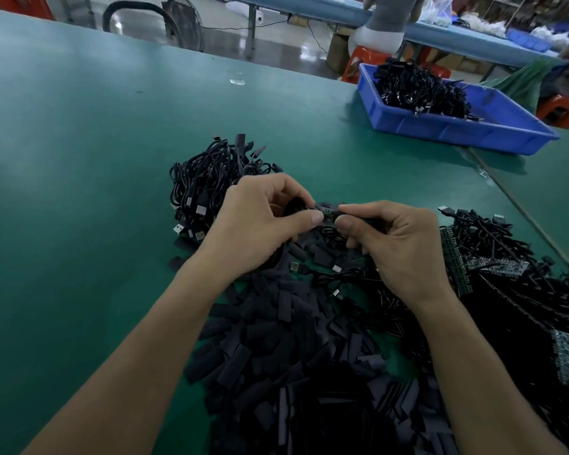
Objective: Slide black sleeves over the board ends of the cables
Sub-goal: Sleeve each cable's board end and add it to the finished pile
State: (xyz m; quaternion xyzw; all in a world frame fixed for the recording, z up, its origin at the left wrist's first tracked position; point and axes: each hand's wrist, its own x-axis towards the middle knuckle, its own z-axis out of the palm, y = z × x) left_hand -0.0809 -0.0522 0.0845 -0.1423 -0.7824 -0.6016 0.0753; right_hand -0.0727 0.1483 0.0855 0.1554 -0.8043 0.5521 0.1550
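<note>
Left hand [260, 224] pinched the board [327, 212]; right hand [395, 244] pinched a sleeve [363, 221]. Sleeve judged light, floppy: hold near its mouth. Board fragile: grip edges.

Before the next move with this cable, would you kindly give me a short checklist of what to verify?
1. Board end gripped: ok, the left hand and right hand both pinch it.
2. Board end not yet covered: ok, part of it shows bare between the fingertips.
3. Sleeve lined up with the board end: cannot tell, the fingers hide it.
4. Spare sleeves within reach: ok, a pile lies just below the hands.
5. Place to set the cable down: ok, a cable bundle lies just beyond the left hand.
</note>
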